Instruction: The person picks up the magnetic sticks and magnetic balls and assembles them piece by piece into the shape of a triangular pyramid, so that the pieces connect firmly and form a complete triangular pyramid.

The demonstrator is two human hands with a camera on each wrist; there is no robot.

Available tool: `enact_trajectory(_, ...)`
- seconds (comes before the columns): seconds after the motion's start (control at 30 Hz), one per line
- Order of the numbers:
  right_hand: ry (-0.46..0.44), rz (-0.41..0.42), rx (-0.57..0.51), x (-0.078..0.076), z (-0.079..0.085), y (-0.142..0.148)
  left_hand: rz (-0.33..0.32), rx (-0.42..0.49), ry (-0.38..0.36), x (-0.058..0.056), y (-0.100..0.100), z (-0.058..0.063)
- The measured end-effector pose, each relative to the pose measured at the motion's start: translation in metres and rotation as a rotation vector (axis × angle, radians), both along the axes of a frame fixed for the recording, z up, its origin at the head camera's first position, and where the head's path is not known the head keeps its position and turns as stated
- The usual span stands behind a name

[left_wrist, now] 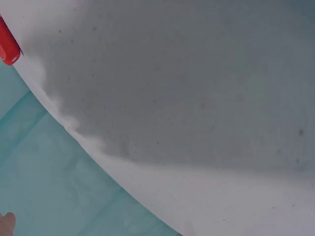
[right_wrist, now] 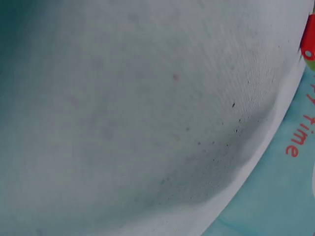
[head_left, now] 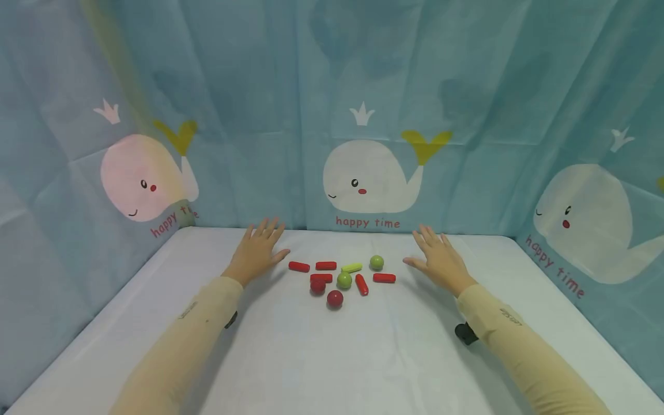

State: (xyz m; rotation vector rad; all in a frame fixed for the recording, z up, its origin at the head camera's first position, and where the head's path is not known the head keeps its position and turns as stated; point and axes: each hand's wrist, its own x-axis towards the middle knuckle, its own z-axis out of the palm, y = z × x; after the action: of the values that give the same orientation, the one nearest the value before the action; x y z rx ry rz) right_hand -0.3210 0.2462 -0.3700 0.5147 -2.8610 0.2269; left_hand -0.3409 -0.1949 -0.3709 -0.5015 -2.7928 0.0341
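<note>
The person's left hand (head_left: 256,252) is spread wide and holds nothing, thumb out toward the middle of the frame. The right hand (head_left: 440,260) is likewise empty, its fingers fanned apart. Both forearms, in beige sleeves (head_left: 173,349), run in from the lower corners, with the fingers pointing up toward the far edge of the white table (head_left: 337,363) (whether either palm touches it cannot be told).

Between the hands, at the centre of the frame, lie 10 small things: 5 red sticks, 1 yellow-green stick (head_left: 351,268), 2 green balls and 2 red balls. The leftmost red stick (head_left: 299,267) is near the left thumb; the rightmost red stick (head_left: 384,278) lies a little apart from the right thumb. The lower red ball (head_left: 335,299) sits nearest the camera, while the upper green ball (head_left: 376,263) is toward the right hand.
</note>
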Motion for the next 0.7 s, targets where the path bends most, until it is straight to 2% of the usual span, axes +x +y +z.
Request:
enact_trajectory(0.17, 0.008, 0.010, 0.012, 0.001, -0.001, -0.002, -0.026, 0.007, -0.020, 0.000, 0.002, 0.000)
enact_trajectory(0.43, -0.039, 0.021, 0.005, 0.006, -0.003, -0.013, -0.064, 0.030, -0.027, 0.005, 0.004, -0.004)
enact_trajectory(0.7, -0.015, 0.057, 0.050, 0.008, -0.003, -0.027, -0.080, 0.044, -0.050, 0.011, 0.003, 0.000)
